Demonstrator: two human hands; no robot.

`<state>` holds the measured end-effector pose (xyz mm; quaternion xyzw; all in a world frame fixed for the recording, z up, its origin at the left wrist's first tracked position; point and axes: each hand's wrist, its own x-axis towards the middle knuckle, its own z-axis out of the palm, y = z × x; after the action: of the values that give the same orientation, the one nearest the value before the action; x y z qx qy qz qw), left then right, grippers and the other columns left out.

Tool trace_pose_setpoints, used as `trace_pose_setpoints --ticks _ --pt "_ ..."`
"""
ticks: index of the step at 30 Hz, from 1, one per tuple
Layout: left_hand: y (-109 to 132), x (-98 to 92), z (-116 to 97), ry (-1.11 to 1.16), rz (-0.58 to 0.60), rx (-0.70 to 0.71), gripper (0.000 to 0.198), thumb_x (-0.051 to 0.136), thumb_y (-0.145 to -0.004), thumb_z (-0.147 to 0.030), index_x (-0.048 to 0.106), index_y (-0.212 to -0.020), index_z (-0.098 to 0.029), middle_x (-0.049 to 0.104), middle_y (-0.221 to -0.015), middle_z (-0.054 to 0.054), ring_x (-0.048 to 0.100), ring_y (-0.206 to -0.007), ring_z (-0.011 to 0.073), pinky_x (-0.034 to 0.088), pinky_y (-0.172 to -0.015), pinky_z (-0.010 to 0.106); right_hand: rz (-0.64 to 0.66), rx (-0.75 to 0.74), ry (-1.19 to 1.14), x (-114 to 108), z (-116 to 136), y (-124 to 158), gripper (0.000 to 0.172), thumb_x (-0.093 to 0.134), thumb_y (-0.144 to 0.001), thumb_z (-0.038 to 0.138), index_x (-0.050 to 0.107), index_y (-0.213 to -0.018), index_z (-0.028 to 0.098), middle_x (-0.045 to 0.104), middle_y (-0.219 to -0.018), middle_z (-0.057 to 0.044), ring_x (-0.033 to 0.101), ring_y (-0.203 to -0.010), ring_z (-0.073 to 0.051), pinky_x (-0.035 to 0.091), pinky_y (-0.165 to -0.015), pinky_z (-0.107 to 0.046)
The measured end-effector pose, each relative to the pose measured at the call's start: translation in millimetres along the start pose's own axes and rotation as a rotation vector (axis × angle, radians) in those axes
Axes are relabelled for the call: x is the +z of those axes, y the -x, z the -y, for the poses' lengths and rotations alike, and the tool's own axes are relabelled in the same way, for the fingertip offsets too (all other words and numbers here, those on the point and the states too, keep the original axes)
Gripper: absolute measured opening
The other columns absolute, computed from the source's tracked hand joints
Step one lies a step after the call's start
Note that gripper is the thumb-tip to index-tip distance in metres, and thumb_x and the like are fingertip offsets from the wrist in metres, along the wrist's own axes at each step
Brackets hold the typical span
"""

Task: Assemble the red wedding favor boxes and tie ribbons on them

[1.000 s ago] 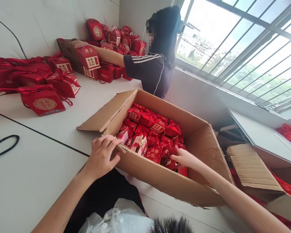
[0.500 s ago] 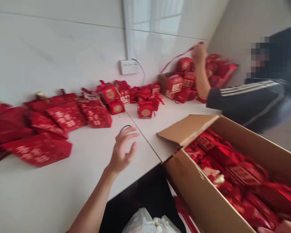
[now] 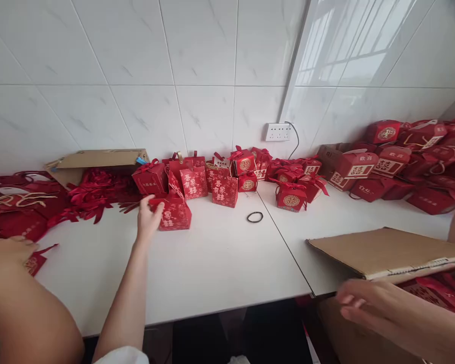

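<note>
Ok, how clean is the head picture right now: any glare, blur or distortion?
Head view: glare with a barred reflection sits on the upper right of the tiled wall, and its joints splay outward at the sides; the right hand looks a bit smeared; the left hand and the red box it touches are clearer; below the tabletop it goes dark.
</note>
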<state>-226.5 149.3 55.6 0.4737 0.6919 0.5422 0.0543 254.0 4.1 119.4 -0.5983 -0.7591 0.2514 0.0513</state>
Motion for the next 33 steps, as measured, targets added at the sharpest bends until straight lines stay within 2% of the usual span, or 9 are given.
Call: trace_pose_setpoints --ticks 2,4,8,12,15,20,22,25,33 --pt "21.1 10.3 -8.1 0.021 0.086 0.050 0.027 0.057 -0.071 -0.037 0.055 -0.090 -0.017 0.063 -0.084 0.004 0.060 -0.081 0.0193 0.048 -0.080 0.033 0.183 -0.073 0.017 -4.0 15.6 -28.4 0.027 0.044 -0.088 0.045 0.065 -0.083 0.028 0.067 -0.086 -0.003 0.063 -0.083 -0.022 0.049 -0.076 -0.035" --pt "52.0 26.3 -26.2 0.066 0.205 0.125 0.024 0.056 -0.074 -0.041 0.056 -0.082 -0.018 0.062 -0.079 0.002 0.059 -0.076 0.0174 0.048 -0.075 0.030 0.197 -0.205 0.033 -4.6 30.3 -57.4 0.028 0.042 -0.089 0.044 0.064 -0.091 0.026 0.067 -0.093 -0.005 0.063 -0.088 -0.023 0.049 -0.080 -0.036" --pt "117.6 62.0 -71.8 0.184 0.450 0.269 0.022 0.051 -0.082 -0.041 0.055 -0.079 -0.019 0.060 -0.078 0.000 0.058 -0.073 0.0135 0.047 -0.071 0.024 -0.143 -0.494 0.119 0.1 44.9 -107.6 0.023 0.048 -0.087 0.034 0.060 -0.099 0.018 0.059 -0.113 -0.014 0.060 -0.099 -0.026 0.048 -0.085 -0.040" --pt "155.1 86.3 -100.0 0.276 0.594 0.338 0.022 0.048 -0.086 -0.039 0.050 -0.077 -0.019 0.056 -0.076 -0.001 0.055 -0.070 0.0115 0.046 -0.068 0.023 -0.312 -0.603 0.151 3.6 44.0 -129.7 0.013 0.049 -0.087 0.025 0.057 -0.092 0.016 0.062 -0.092 -0.011 0.061 -0.079 -0.021 0.050 -0.070 -0.034" --pt "160.4 93.2 -107.7 0.331 0.664 0.349 0.017 0.050 -0.086 -0.036 0.050 -0.080 -0.020 0.057 -0.078 0.000 0.057 -0.072 0.0116 0.047 -0.068 0.023 -0.360 -0.647 0.059 7.6 40.7 -129.4 0.009 0.046 -0.087 0.018 0.054 -0.081 0.018 0.060 -0.077 -0.004 0.057 -0.064 -0.014 0.047 -0.060 -0.026" --pt "153.2 93.9 -119.4 0.436 0.695 0.364 0.020 0.057 -0.081 -0.030 0.042 -0.091 -0.021 0.062 -0.104 0.005 0.060 -0.099 0.0158 0.047 -0.087 0.031 -0.419 -0.707 -0.029 18.8 35.7 -125.8 0.006 0.047 -0.087 0.018 0.053 -0.086 0.018 0.059 -0.080 -0.003 0.056 -0.065 -0.011 0.046 -0.060 -0.023" --pt "151.9 94.1 -125.7 0.426 0.724 0.394 0.016 0.055 -0.083 -0.028 0.040 -0.086 -0.021 0.064 -0.103 0.004 0.061 -0.096 0.0160 0.049 -0.085 0.030 -0.443 -0.725 -0.025 23.5 33.5 -127.2 0.004 0.049 -0.086 0.020 0.052 -0.085 0.019 0.059 -0.079 -0.003 0.056 -0.064 -0.011 0.046 -0.059 -0.022" --pt "152.3 95.8 -132.4 0.386 0.747 0.489 0.004 0.047 -0.088 -0.022 0.048 -0.085 -0.021 0.065 -0.091 0.002 0.063 -0.083 0.0137 0.050 -0.074 0.026 -0.541 -0.767 0.097 29.0 29.9 -130.6 0.006 0.047 -0.088 0.022 0.051 -0.085 0.019 0.060 -0.078 -0.002 0.056 -0.062 -0.011 0.044 -0.054 -0.021" --pt "156.4 102.4 -127.4 0.455 0.648 0.593 0.030 0.049 -0.084 -0.012 0.056 -0.113 -0.019 0.063 -0.101 0.005 0.062 -0.090 0.0145 0.051 -0.082 0.028 -0.789 -0.876 0.414 32.3 29.8 -132.5 0.012 0.044 -0.092 0.018 0.052 -0.083 0.016 0.061 -0.069 -0.001 0.055 -0.057 -0.010 0.036 -0.047 -0.022"
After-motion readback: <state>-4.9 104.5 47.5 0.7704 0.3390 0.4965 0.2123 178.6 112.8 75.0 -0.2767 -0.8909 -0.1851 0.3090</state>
